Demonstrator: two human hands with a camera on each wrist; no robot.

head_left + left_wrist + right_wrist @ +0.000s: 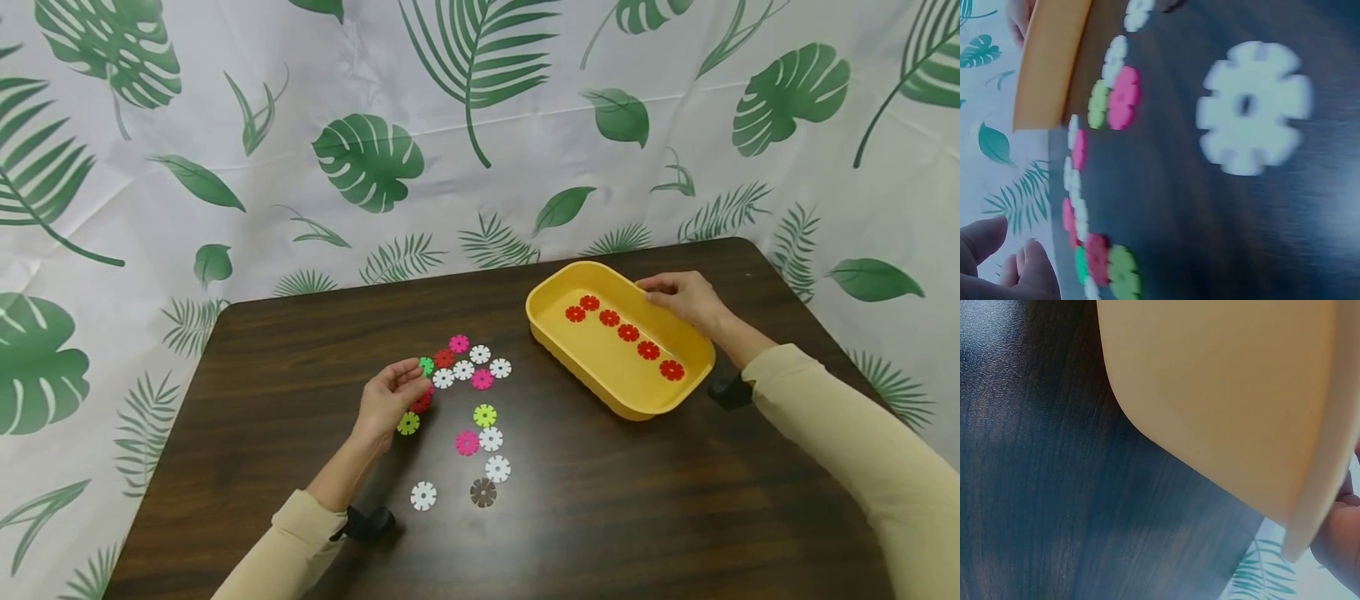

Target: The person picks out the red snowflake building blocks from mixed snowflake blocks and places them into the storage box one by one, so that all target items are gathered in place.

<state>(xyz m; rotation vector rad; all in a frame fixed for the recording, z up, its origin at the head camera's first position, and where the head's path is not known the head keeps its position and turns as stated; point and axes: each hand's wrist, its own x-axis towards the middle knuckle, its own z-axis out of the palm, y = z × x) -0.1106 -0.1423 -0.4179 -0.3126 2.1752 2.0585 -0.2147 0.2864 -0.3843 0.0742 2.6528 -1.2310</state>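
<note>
My left hand (385, 405) hovers over the left side of a group of flower-shaped discs, close to a green disc (426, 366) and a red disc (421, 402). In the left wrist view, a gap shows between thumb and fingers of the left hand (1013, 269), with nothing held. My right hand (690, 302) grips the far right rim of a yellow tray (576, 369), thumb on the inner side. A slanting line of several red discs (628, 332) lies inside. In the right wrist view, the tray wall (1222, 394) hides most of the right hand (1337, 540).
On the dark wooden table (285, 433) lie loose pink, white and yellow-green discs (485, 415) left of the tray. Nearer the front are a brown disc (483, 492) and a white disc (423, 496). A leaf-patterned cloth (450, 200) hangs behind the table.
</note>
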